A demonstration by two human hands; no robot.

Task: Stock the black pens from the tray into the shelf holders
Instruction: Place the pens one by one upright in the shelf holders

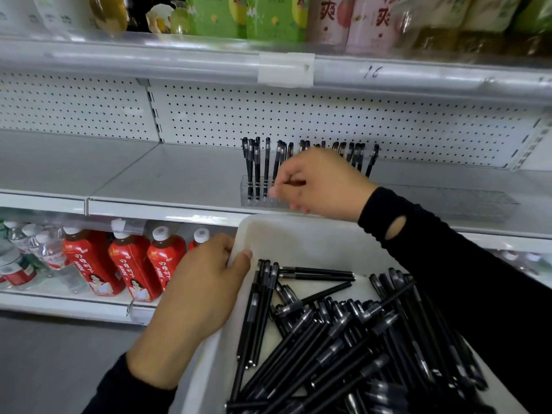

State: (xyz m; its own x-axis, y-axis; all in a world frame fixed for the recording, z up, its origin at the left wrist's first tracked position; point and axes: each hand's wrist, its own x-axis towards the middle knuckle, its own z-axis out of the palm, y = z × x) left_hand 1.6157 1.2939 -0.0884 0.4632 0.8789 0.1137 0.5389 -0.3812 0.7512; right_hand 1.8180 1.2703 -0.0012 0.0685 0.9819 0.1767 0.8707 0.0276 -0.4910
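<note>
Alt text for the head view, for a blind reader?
A right hand pinches a black pen at a clear holder of upright pens on a shelf; the left hand grips a white tray holding many pens.

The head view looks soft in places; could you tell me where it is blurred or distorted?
In the head view, the right hand is motion-blurred at its fingertips; the top-shelf bottles are soft; the shelf edge bows from wide-angle distortion and carries glare; the tray pens look fairly sharp.
</note>
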